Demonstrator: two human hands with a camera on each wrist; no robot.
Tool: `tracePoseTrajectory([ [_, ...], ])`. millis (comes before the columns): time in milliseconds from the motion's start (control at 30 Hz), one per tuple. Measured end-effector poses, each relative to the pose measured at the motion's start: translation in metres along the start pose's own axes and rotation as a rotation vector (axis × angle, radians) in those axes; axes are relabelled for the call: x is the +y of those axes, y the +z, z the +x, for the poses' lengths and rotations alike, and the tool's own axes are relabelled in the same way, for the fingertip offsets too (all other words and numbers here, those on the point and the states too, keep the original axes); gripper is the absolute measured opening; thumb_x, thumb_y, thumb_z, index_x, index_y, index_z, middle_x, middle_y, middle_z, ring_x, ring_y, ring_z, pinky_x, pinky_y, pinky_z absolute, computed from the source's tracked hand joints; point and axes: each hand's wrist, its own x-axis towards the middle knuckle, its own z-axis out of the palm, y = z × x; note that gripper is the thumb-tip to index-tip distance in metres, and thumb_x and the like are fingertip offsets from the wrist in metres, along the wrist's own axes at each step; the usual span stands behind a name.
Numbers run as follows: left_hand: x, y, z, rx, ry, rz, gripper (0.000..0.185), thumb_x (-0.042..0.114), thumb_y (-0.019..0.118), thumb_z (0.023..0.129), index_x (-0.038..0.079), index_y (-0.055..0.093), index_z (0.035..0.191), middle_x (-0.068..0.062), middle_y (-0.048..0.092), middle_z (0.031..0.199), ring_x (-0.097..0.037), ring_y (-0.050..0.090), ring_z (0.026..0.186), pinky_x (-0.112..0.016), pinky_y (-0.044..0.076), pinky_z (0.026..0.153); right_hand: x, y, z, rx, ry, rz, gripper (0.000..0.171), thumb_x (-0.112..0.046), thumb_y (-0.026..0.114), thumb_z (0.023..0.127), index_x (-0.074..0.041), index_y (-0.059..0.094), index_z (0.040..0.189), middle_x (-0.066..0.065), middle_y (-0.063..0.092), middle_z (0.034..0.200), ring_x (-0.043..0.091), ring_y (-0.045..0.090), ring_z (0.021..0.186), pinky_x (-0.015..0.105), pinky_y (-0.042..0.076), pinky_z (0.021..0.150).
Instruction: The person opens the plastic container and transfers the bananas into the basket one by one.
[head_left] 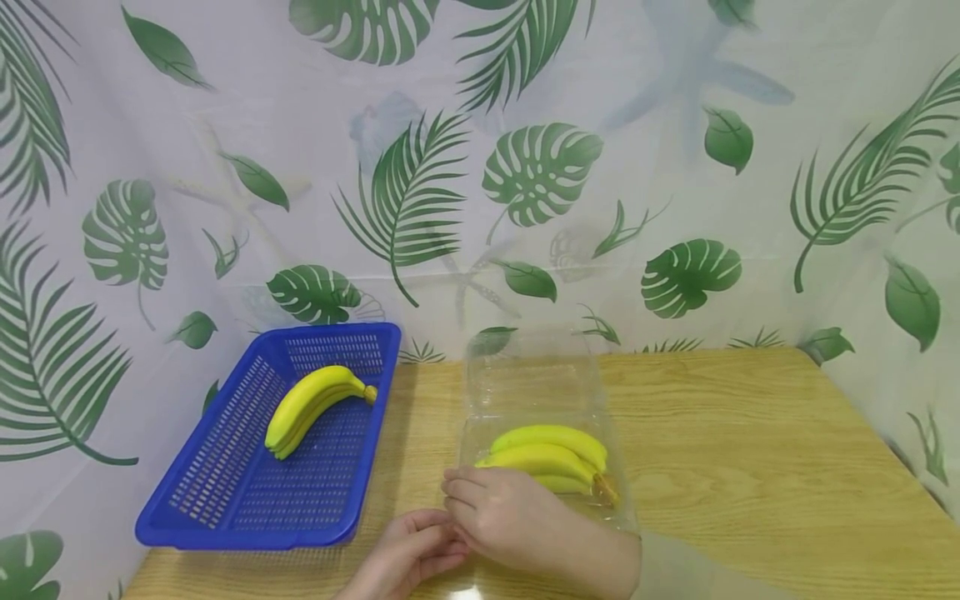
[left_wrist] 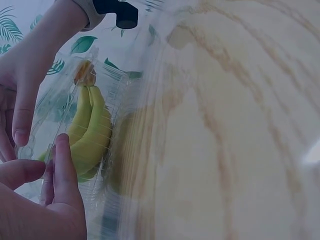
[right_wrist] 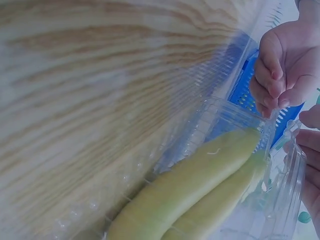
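Note:
A clear plastic clamshell container lies on the table with its hinged lid raised at the back. Inside it is a bunch of yellow bananas, its brown stem end toward the right. My left hand pinches the container's near left edge between thumb and fingers, as the left wrist view shows. My right hand reaches across the front of the bananas, its thumb and curled fingers holding the plastic edge right beside the left hand. In the right wrist view the right hand is partly cut off.
To the left stands a blue plastic basket with slotted walls, holding another banana bunch. The wood-grain table extends to the right. A white curtain with green leaf prints hangs behind.

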Motion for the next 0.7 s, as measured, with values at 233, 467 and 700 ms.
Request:
tracePoseTrajectory([
  [233, 0.0001, -0.0006, 0.0002, 0.025, -0.04, 0.006, 0.03, 0.006, 0.056, 0.106, -0.01, 0.065, 0.129, -0.001, 0.078, 0.105, -0.009, 0.076, 0.097, -0.024, 0.065, 0.092, -0.001, 0.0005, -0.0012, 0.002, 0.025, 0.012, 0.022, -0.027, 0.085, 0.085, -0.012, 0.081, 0.101, -0.001, 0.082, 0.107, 0.013, 0.076, 0.11, 0.022, 0.06, 0.103],
  [467, -0.0009, -0.0004, 0.0004, 0.017, -0.055, 0.004, 0.03, 0.009, 0.056, 0.107, -0.008, 0.066, 0.13, 0.0, 0.079, 0.106, -0.009, 0.076, 0.097, -0.024, 0.065, 0.092, -0.0011, 0.0011, -0.0043, -0.026, 0.029, 0.033, 0.024, -0.031, 0.085, 0.088, -0.012, 0.081, 0.102, -0.001, 0.082, 0.107, 0.013, 0.076, 0.111, 0.022, 0.06, 0.103],
  [700, -0.0005, 0.0011, -0.002, -0.032, -0.045, -0.017, 0.026, 0.008, 0.054, 0.107, -0.001, 0.069, 0.125, 0.001, 0.08, 0.104, -0.008, 0.076, 0.097, -0.023, 0.065, 0.092, 0.0015, -0.0037, -0.0052, -0.04, 0.039, 0.053, 0.028, -0.033, 0.084, 0.089, -0.012, 0.081, 0.106, 0.001, 0.082, 0.111, 0.014, 0.076, 0.113, 0.023, 0.059, 0.104],
])
